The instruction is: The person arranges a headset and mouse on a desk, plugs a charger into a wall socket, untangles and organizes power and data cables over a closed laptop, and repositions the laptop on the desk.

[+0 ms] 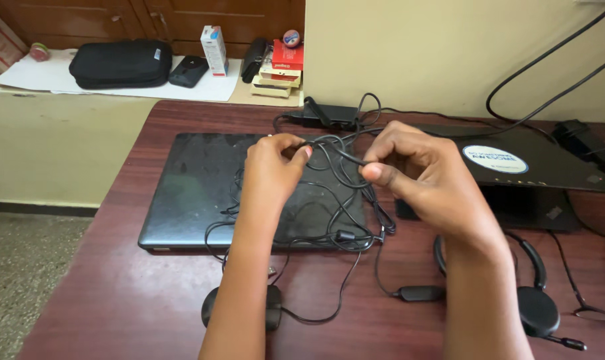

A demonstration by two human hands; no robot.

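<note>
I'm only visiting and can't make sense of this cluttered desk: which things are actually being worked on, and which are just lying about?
In hand:
left hand and right hand, both pinching the tangled black cable
closed grey laptop under the tangle

Lying about:
headset
black laptop
power adapter
black pouch
small boxes

Left hand (272,163), right hand (416,170) raised, close together, fingers pinched.

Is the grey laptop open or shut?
Shut. The grey laptop lies flat on the table, lid down, with tangled cable on top.
</note>
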